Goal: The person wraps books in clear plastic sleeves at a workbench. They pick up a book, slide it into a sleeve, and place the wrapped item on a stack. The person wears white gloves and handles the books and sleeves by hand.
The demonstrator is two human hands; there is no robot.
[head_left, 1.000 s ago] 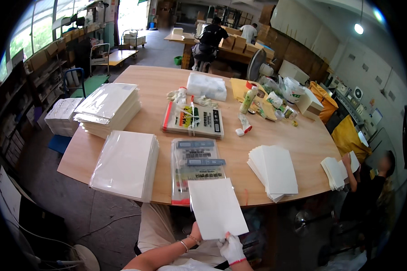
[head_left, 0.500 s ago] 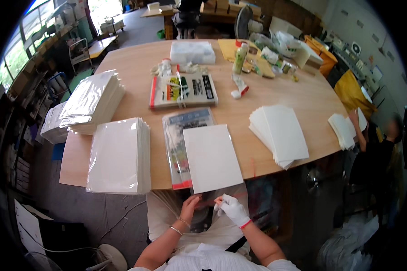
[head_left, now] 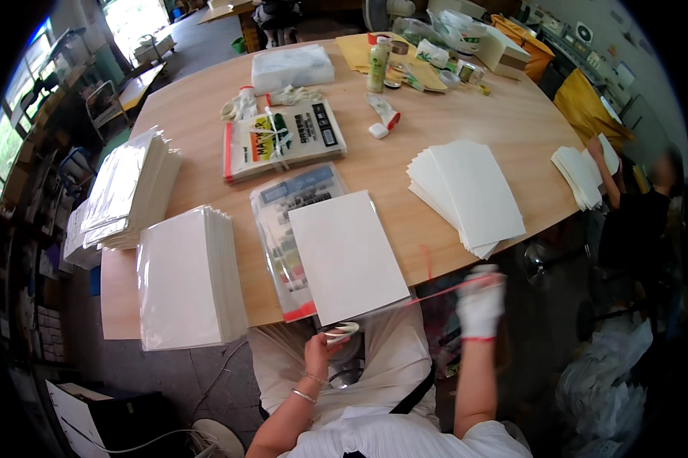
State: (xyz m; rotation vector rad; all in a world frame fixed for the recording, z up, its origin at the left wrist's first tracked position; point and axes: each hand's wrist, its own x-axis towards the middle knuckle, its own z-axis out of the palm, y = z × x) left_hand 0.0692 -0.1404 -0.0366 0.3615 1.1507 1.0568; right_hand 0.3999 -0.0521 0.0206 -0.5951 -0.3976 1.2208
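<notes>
My left hand [head_left: 319, 353] pinches a small tape roll [head_left: 342, 330] just under the near edge of the table [head_left: 466, 122]. My right hand [head_left: 479, 299], in a white glove, is closed on the end of a thin red strip [head_left: 436, 295] pulled out to the right. A white sheet [head_left: 345, 256] lies on a clear bag [head_left: 283, 221] just past the roll. White stacks [head_left: 184, 278] sit left and right.

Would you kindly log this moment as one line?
left hand: holds tape roll | right hand: gloved, pulls red strip | white sheet: on table edge
</notes>
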